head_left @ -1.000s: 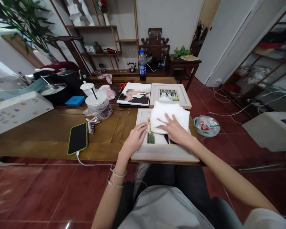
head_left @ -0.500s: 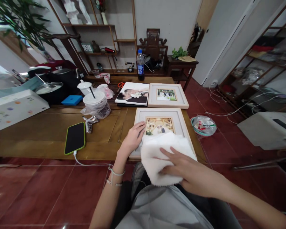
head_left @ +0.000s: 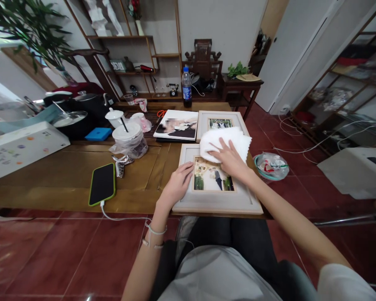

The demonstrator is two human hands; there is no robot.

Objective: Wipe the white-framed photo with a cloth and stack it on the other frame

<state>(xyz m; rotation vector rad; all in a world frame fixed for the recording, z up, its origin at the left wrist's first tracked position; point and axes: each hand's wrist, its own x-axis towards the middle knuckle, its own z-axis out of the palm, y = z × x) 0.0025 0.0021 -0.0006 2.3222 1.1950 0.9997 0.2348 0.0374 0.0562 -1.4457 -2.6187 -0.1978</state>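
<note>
A light wooden picture frame [head_left: 219,204] with a wedding photo lies flat at the table's near right edge. My left hand [head_left: 177,180] rests on the frame's left side with fingers stretched out, fingertips close to the photo's edge. Under the spread fingers of my right hand [head_left: 228,158] is a white cloth [head_left: 214,144], pressed onto the upper part of the frame. The cloth covers the frame's top right corner and overlaps a second picture frame [head_left: 204,120] behind it. Beside that second frame lies a photo album or print [head_left: 178,119], its cover picture partly blurred.
On the table [head_left: 138,179] stand a cola bottle [head_left: 186,90], a lidded cup [head_left: 128,136] in a plastic bag and a phone [head_left: 102,184] on a cable. A long white box [head_left: 25,146] lies left. A lined bin [head_left: 271,165] sits on the floor right.
My right hand has moved the cloth from the frame's near part forward to its far edge, uncovering the photo's lower half. My left hand stays on the frame's left side.
</note>
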